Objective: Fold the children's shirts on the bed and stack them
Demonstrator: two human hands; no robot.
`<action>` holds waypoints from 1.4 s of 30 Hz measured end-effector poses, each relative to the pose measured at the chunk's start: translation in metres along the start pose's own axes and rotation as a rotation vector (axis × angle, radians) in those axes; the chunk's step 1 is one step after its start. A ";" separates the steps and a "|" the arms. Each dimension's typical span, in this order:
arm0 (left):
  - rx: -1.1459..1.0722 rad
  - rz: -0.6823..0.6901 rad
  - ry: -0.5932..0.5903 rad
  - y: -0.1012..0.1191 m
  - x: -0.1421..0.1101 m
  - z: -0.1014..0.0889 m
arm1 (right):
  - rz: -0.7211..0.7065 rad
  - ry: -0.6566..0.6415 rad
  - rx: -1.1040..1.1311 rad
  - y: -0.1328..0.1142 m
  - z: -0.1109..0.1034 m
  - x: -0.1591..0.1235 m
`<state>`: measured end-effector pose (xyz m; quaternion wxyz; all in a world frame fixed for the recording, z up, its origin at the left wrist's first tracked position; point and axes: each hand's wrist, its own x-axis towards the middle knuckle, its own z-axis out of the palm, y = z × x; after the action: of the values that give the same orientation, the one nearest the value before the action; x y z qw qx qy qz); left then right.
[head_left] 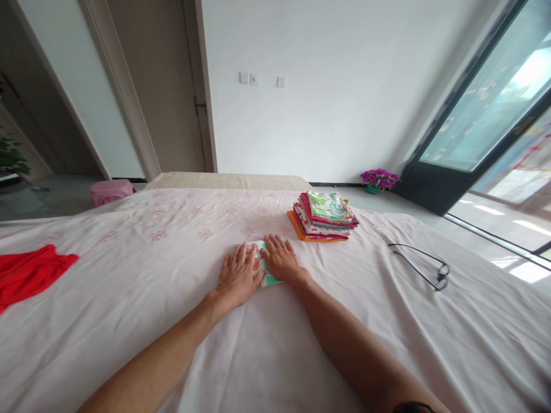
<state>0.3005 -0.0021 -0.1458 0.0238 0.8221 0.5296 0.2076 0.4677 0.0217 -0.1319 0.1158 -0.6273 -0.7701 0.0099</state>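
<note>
A folded patterned cloth (259,265), white with green and orange, lies flat on the pale pink bedsheet (253,355). My left hand (239,274) rests flat on its left side, fingers stretched out. On its right side, my right hand (280,258) also presses down with straight fingers. Both hands cover much of the cloth, so only its middle and edges show. Beyond my right hand stands a stack of folded cloths (322,225) in red, orange and white patterns, with a green-and-white one (330,205) on top.
Black-framed glasses (441,278) lie on the sheet to the right. A red cloth (32,272) is spread at the far left. Past the bed are a pink stool (112,191), purple flowers (379,179) in a pot, a white wall and a glass door (477,115).
</note>
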 end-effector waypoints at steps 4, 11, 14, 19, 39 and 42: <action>0.013 0.005 -0.071 -0.020 -0.015 -0.011 | 0.012 -0.058 0.004 0.003 -0.005 0.001; 0.035 0.001 -0.035 -0.087 -0.069 -0.031 | 0.095 -0.116 -0.014 0.010 -0.032 -0.002; 0.058 -0.015 0.023 -0.098 -0.079 -0.032 | -0.002 0.033 -0.014 -0.010 -0.038 -0.005; 0.100 0.008 0.055 -0.099 -0.080 -0.031 | -0.281 0.076 -0.038 -0.046 -0.020 -0.010; 0.152 0.046 0.036 -0.101 -0.081 -0.039 | -0.147 -0.040 -0.032 -0.068 0.007 0.019; 0.155 0.057 0.047 -0.102 -0.080 -0.038 | -0.142 -0.005 -0.005 -0.067 0.012 0.016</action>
<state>0.1706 -0.0352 -0.1634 -0.0585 0.8310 0.5211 0.1859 0.3983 0.0245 -0.1302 0.1124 -0.5714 -0.8129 0.0014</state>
